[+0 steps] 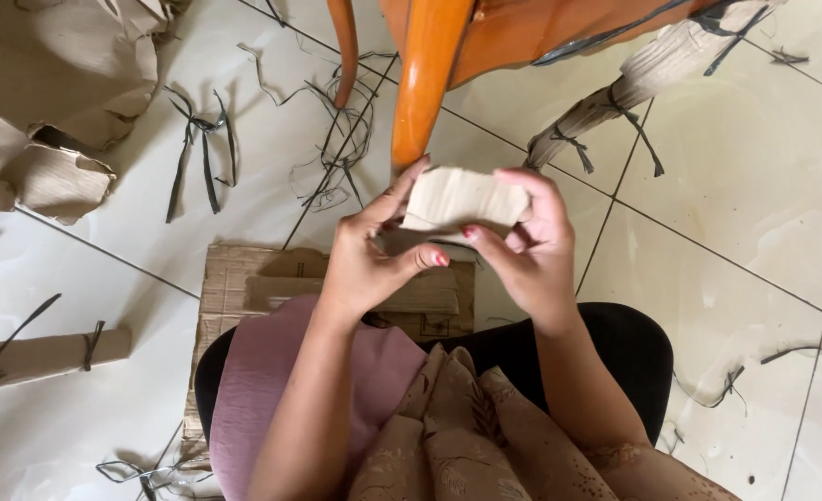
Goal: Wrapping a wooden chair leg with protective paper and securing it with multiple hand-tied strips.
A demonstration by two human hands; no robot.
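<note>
Both my hands hold one small piece of brown corrugated cardboard (462, 197) in front of me, just below an orange wooden chair leg (422, 83). My left hand (369, 255) grips its left end, thumb underneath and fingers on top. My right hand (527, 246) pinches its right end between thumb and fingers. The piece looks folded or curled, with its lower edge hidden behind my thumbs.
A flat cardboard sheet (234, 288) lies on the white tiled floor under my knees. Crumpled brown paper wrapping (58, 83) sits at top left. Another chair leg (615, 97) is wrapped in cardboard and tied with black straps. Cut black straps (202, 148) are scattered about.
</note>
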